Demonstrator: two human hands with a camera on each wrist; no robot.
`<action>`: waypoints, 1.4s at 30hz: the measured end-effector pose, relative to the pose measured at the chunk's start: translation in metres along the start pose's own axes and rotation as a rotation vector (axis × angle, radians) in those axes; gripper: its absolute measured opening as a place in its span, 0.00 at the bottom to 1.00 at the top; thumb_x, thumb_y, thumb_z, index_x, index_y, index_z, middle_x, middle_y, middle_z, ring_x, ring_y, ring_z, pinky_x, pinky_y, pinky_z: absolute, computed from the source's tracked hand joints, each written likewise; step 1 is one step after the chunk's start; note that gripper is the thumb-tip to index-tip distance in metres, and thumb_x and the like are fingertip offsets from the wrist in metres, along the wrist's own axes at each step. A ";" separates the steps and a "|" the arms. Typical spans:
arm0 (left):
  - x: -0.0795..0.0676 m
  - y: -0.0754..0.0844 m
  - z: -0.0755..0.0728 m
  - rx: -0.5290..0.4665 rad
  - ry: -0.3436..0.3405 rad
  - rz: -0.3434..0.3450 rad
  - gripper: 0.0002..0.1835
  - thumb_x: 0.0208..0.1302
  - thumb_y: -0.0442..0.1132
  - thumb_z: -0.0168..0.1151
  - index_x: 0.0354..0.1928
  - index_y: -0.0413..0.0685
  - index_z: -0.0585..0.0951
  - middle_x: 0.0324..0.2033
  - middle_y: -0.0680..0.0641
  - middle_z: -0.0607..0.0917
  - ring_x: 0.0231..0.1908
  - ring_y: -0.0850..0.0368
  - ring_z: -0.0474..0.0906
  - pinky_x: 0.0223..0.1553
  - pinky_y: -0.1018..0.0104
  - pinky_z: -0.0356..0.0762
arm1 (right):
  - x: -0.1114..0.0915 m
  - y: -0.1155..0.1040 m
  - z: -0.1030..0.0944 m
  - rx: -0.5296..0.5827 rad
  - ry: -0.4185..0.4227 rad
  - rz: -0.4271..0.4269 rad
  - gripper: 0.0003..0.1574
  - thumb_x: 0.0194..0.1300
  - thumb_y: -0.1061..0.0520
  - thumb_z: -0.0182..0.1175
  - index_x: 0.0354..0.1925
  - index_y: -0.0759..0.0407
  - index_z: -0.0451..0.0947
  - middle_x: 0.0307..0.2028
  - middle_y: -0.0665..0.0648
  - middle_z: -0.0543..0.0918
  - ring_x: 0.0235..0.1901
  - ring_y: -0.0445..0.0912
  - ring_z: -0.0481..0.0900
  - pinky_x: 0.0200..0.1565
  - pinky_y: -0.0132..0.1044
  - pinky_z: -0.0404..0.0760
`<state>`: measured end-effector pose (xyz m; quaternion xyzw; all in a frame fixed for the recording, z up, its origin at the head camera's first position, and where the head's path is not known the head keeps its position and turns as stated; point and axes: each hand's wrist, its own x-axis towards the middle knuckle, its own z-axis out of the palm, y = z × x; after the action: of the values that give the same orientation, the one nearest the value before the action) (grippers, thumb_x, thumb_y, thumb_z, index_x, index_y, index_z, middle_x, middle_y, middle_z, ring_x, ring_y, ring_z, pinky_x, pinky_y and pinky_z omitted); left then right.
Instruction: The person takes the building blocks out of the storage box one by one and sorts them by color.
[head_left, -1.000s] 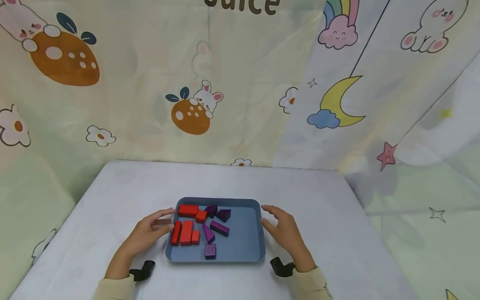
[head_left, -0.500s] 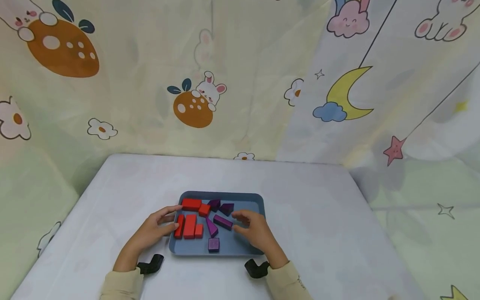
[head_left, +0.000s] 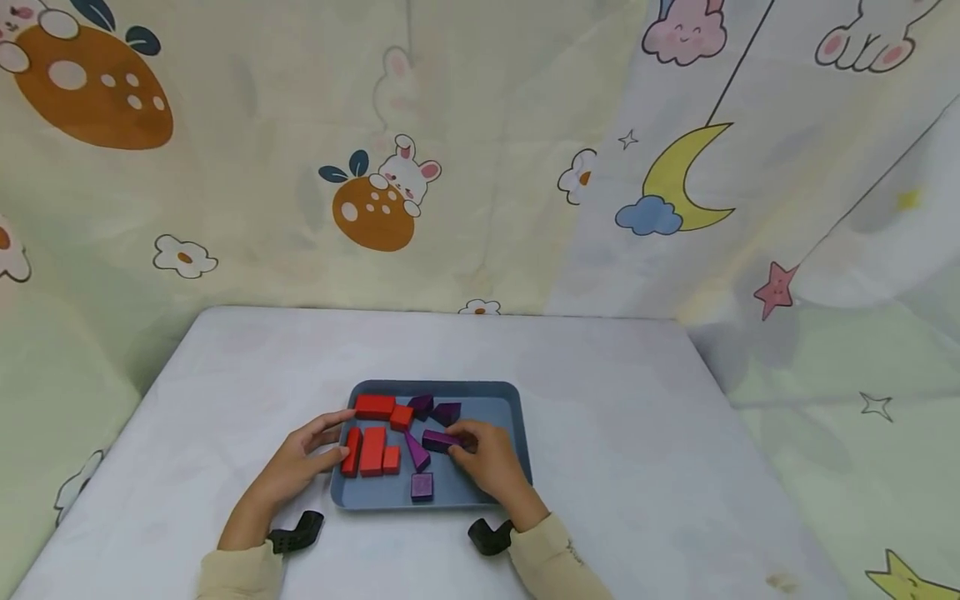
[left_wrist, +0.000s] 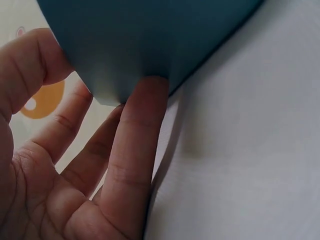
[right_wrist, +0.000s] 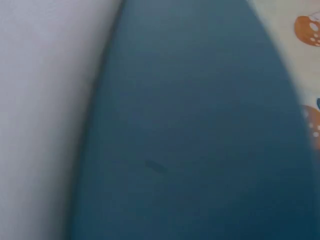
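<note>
Right hand (head_left: 491, 465) now engaged on the purple bar (head_left: 437, 441); left hand (head_left: 294, 465) retaining the tray (head_left: 487, 410).

The right hand's thumb and fingertips have closed on the right end of the bar, which lies mid-tray on the worktop (head_left: 600, 417); this piece is therefore the one being handled. Left fingers hook over the tray's left rim, with one finger pressed to its outer wall. Compared with the frame half a second earlier, the right hand has crossed the remaining gap and the bar has turned from a slant to nearly level. The red blocks (head_left: 372, 452) at the left keep their arrangement.
</note>
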<state>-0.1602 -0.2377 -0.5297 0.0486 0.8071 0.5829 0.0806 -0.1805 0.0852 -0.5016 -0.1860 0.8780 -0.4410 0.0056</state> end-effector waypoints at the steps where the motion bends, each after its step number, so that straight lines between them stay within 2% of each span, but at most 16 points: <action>1: -0.001 -0.001 -0.001 0.003 0.004 -0.004 0.34 0.75 0.37 0.68 0.79 0.40 0.71 0.79 0.29 0.66 0.73 0.25 0.69 0.64 0.35 0.77 | 0.000 0.000 -0.002 0.004 -0.003 0.001 0.11 0.68 0.70 0.71 0.48 0.65 0.89 0.44 0.62 0.91 0.40 0.50 0.90 0.45 0.39 0.88; 5: -0.003 -0.003 -0.003 0.009 0.012 -0.013 0.34 0.75 0.39 0.69 0.79 0.40 0.71 0.79 0.30 0.66 0.73 0.25 0.69 0.62 0.39 0.81 | -0.002 0.001 -0.020 -0.015 -0.002 -0.033 0.11 0.70 0.69 0.70 0.50 0.64 0.89 0.47 0.61 0.91 0.47 0.54 0.89 0.49 0.45 0.89; 10: -0.004 -0.004 -0.006 0.019 0.029 -0.012 0.34 0.75 0.39 0.69 0.79 0.40 0.71 0.79 0.31 0.67 0.72 0.27 0.70 0.62 0.48 0.80 | 0.001 0.009 -0.051 -0.049 0.031 -0.079 0.13 0.69 0.71 0.70 0.50 0.64 0.90 0.49 0.61 0.90 0.48 0.55 0.89 0.50 0.46 0.89; 16: -0.007 -0.002 -0.008 0.014 0.034 -0.020 0.35 0.74 0.40 0.71 0.79 0.40 0.71 0.79 0.32 0.67 0.72 0.27 0.70 0.56 0.69 0.78 | 0.011 0.032 -0.089 -0.051 0.089 -0.052 0.15 0.67 0.74 0.70 0.51 0.66 0.88 0.49 0.63 0.90 0.52 0.58 0.88 0.53 0.47 0.88; 19: -0.008 -0.002 -0.009 0.009 0.031 -0.016 0.35 0.75 0.40 0.70 0.79 0.40 0.70 0.79 0.32 0.67 0.72 0.27 0.70 0.54 0.74 0.76 | 0.018 0.046 -0.106 -0.076 0.117 -0.021 0.15 0.67 0.73 0.70 0.51 0.66 0.88 0.49 0.64 0.90 0.51 0.59 0.88 0.53 0.50 0.88; 24: -0.008 -0.002 -0.010 -0.003 0.031 -0.009 0.35 0.75 0.39 0.70 0.79 0.38 0.70 0.79 0.31 0.67 0.72 0.27 0.70 0.54 0.75 0.75 | 0.028 0.070 -0.125 -0.120 0.110 0.044 0.14 0.68 0.72 0.70 0.51 0.67 0.87 0.48 0.67 0.90 0.50 0.62 0.89 0.54 0.55 0.87; 31: -0.005 -0.003 -0.007 -0.022 0.026 -0.010 0.35 0.74 0.38 0.70 0.79 0.37 0.70 0.79 0.31 0.66 0.72 0.27 0.69 0.54 0.75 0.76 | 0.032 0.099 -0.135 -0.172 0.065 0.145 0.13 0.71 0.72 0.67 0.52 0.66 0.87 0.51 0.68 0.90 0.53 0.65 0.88 0.55 0.58 0.85; 38: -0.002 -0.001 -0.003 -0.029 0.017 -0.016 0.35 0.74 0.38 0.71 0.79 0.39 0.71 0.78 0.31 0.67 0.72 0.28 0.70 0.54 0.72 0.78 | 0.032 0.110 -0.139 -0.181 0.048 0.204 0.13 0.71 0.70 0.67 0.53 0.67 0.87 0.53 0.69 0.89 0.56 0.66 0.87 0.60 0.61 0.81; 42: 0.002 -0.001 -0.002 -0.012 0.009 -0.007 0.35 0.75 0.39 0.70 0.79 0.40 0.70 0.79 0.32 0.67 0.72 0.29 0.70 0.55 0.71 0.77 | 0.031 0.108 -0.143 -0.160 0.045 0.194 0.20 0.71 0.71 0.67 0.60 0.69 0.84 0.60 0.71 0.86 0.61 0.68 0.83 0.62 0.60 0.81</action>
<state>-0.1625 -0.2396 -0.5304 0.0430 0.8040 0.5877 0.0793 -0.2689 0.2446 -0.4934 -0.0900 0.9242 -0.3709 0.0138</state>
